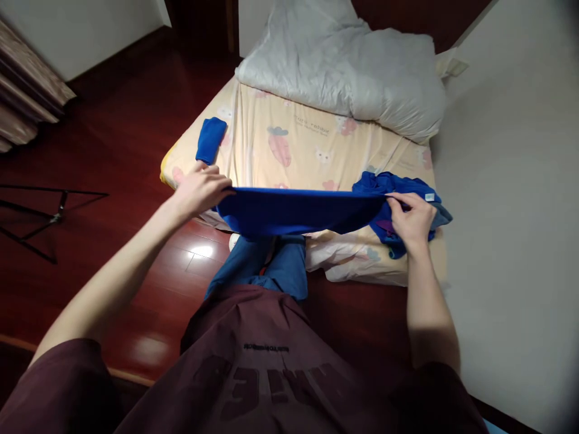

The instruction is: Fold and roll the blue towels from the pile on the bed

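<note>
A blue cloth (298,211) is stretched flat between my two hands above the near edge of the bed. My left hand (201,190) is closed on its left end and my right hand (409,217) pinches its right end. Under and beside my right hand lies a heap of blue garments (382,181) with a small white label. A folded blue piece (210,140) rests on the bed's left edge, just beyond my left hand.
The bed has a cream sheet (289,141) printed with carrots and a crumpled white duvet (344,66) at its far end. Dark red wood floor (117,138) lies to the left, with a black stand (45,214) and a curtain (27,96). A white wall (511,211) is on the right.
</note>
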Demonstrator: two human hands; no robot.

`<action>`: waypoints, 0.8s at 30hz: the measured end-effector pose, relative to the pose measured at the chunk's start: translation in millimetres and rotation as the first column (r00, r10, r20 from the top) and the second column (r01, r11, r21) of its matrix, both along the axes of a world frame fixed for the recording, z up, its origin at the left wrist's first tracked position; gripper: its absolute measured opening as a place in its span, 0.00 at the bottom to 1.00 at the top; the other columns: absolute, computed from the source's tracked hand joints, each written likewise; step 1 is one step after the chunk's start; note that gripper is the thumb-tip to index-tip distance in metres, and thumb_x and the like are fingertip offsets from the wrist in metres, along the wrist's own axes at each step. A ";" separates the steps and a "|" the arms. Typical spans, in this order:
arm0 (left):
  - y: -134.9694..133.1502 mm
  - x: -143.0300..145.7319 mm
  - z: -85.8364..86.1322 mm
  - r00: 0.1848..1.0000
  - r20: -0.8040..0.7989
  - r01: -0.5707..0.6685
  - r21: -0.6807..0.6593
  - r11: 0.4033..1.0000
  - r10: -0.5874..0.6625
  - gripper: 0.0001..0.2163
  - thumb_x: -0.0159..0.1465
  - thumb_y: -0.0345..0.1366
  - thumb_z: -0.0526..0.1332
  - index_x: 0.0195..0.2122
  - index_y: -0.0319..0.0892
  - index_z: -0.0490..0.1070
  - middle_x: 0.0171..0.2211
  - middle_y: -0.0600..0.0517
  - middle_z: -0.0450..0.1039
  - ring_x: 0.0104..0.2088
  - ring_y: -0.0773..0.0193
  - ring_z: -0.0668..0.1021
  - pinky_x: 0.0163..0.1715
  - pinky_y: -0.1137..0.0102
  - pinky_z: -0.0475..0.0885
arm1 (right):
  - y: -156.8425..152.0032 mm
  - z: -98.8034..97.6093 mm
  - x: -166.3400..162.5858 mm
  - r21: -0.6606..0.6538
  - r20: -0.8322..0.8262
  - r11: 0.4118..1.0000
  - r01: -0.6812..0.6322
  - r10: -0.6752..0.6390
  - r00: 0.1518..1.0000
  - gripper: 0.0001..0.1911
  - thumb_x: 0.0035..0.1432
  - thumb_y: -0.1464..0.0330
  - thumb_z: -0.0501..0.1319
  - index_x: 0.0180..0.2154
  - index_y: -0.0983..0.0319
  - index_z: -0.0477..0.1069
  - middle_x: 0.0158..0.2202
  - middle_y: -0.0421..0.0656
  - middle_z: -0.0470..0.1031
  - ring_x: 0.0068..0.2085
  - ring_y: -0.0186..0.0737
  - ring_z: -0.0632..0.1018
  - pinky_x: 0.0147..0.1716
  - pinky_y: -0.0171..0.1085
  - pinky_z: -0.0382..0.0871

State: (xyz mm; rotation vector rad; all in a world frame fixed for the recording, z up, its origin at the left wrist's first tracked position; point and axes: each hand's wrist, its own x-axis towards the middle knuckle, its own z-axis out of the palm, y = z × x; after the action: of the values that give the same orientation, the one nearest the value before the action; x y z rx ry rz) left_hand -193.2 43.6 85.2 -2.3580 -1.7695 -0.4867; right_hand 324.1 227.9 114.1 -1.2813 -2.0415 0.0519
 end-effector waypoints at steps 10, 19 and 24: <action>9.5 -73.3 92.7 0.964 0.158 -0.203 -0.096 0.975 0.216 0.23 0.73 0.54 0.59 0.43 0.35 0.78 0.35 0.51 0.76 0.36 0.65 0.78 0.49 0.61 0.78 | 28.1 38.2 20.5 0.121 -0.093 0.960 0.254 -0.244 0.965 0.11 0.62 0.68 0.67 0.42 0.65 0.85 0.43 0.51 0.86 0.42 0.45 0.84 0.44 0.39 0.77; 8.9 -91.5 54.4 0.985 0.011 -0.174 -0.042 0.984 0.175 0.14 0.70 0.36 0.52 0.44 0.41 0.78 0.46 0.45 0.76 0.47 0.54 0.80 0.53 0.60 0.78 | 13.8 27.5 40.3 0.054 -0.056 0.995 0.083 -0.080 0.995 0.10 0.69 0.64 0.61 0.43 0.55 0.83 0.48 0.45 0.86 0.48 0.53 0.84 0.49 0.50 0.79; 13.6 -88.1 50.3 0.960 -0.068 -0.268 0.079 0.960 0.273 0.14 0.73 0.37 0.50 0.43 0.42 0.77 0.43 0.42 0.76 0.51 0.47 0.78 0.49 0.55 0.78 | 2.7 38.5 49.9 0.063 -0.066 0.989 0.132 -0.127 0.990 0.10 0.65 0.64 0.65 0.40 0.60 0.85 0.45 0.48 0.86 0.44 0.47 0.84 0.49 0.43 0.76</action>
State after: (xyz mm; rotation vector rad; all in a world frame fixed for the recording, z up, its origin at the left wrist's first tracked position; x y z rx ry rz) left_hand -281.3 57.2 135.5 -2.0169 -1.9637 -0.4018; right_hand 374.1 230.6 152.6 -1.3505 -1.8876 -0.0368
